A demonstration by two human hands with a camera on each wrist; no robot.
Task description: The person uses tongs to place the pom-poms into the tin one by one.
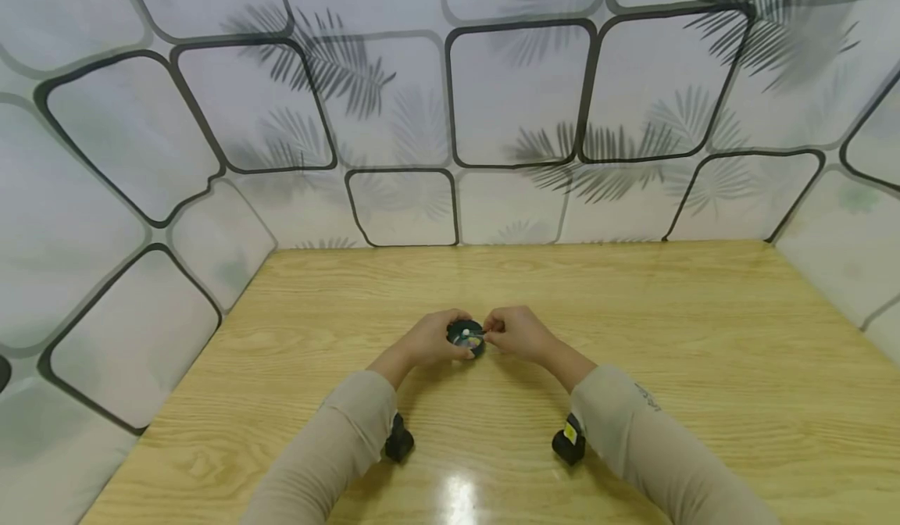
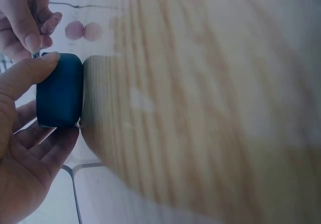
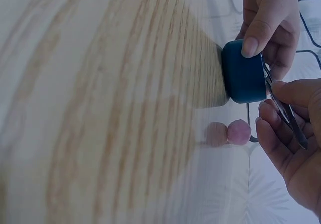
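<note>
At the table's middle both hands meet around a small dark blue round container. My left hand grips it between thumb and fingers; the left wrist view shows the thumb on the container rim and the fingers beneath. My right hand pinches thin metal tweezers, their tip at the container's open face. Something small and white shows inside the container in the head view. A small pink ball lies on the table just beyond the hands, mirrored in the glossy surface.
The light wooden table runs wide on all sides of the hands. Patterned white walls close it in at the back, left and right. Black wrist cameras sit under both sleeves.
</note>
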